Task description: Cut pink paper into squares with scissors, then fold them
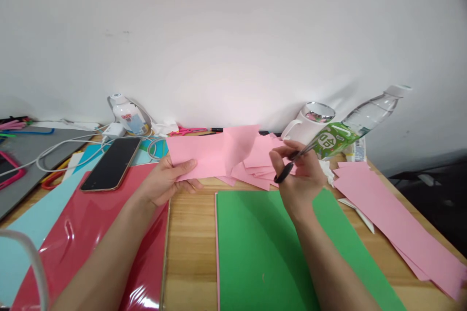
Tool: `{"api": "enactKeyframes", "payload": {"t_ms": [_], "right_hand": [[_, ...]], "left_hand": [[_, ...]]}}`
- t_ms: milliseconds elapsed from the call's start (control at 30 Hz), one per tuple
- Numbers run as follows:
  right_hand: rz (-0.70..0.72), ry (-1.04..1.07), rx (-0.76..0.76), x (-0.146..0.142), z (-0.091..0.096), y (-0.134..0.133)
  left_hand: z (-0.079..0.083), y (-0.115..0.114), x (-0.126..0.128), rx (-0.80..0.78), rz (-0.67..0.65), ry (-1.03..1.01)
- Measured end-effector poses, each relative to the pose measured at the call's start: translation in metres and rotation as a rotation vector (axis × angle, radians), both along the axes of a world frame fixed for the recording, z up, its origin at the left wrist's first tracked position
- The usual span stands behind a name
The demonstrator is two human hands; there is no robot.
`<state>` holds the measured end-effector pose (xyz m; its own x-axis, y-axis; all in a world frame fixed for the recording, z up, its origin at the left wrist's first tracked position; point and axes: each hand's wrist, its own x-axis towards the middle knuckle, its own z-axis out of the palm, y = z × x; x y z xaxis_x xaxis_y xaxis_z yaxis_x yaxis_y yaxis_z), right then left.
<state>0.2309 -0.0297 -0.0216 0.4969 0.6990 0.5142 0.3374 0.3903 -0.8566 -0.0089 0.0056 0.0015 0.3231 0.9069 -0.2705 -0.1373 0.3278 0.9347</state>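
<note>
My left hand (164, 182) pinches the lower left edge of a pink paper sheet (207, 153) held up above the wooden desk. To its right, my right hand (301, 175) is closed around black-handled scissors (292, 165), whose blades point up and right toward a white mug. Several cut pink paper pieces (257, 167) lie on the desk between the two hands. A green paper sheet (262, 243) lies flat under my right forearm.
A red glossy sheet (91, 233) and a light blue sheet (40, 216) lie at left with a black phone (111, 164) on them. A white mug (310, 121), a tilted water bottle (355, 124), pink strips (394, 218), a small bottle (127, 114), cables and a laptop (29, 153) line the edges.
</note>
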Motion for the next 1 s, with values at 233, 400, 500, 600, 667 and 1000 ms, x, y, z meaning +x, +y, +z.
{"api": "enactKeyframes", "payload": {"t_ms": [233,400,500,600,667,1000], "right_hand": [[1.080,0.194,-0.605,-0.027,-0.013,-0.005],[1.138,0.253,-0.650,-0.036,-0.016,-0.008],[1.112,0.293,-0.614,-0.036,-0.017,-0.008],[1.070,0.314,-0.613,-0.035,-0.018,-0.007],[1.045,0.324,-0.610,-0.035,-0.017,-0.006],[0.944,0.420,-0.633,-0.040,-0.015,-0.007]], "left_hand": [[0.002,0.001,0.000,0.001,0.047,-0.036],[0.001,0.000,0.000,0.009,0.021,-0.038],[0.001,-0.001,0.001,0.011,0.006,-0.024],[0.003,-0.003,0.005,0.010,-0.020,-0.016],[0.004,-0.004,0.008,0.004,-0.042,-0.024],[0.002,-0.009,0.014,-0.035,-0.064,-0.042]]}}
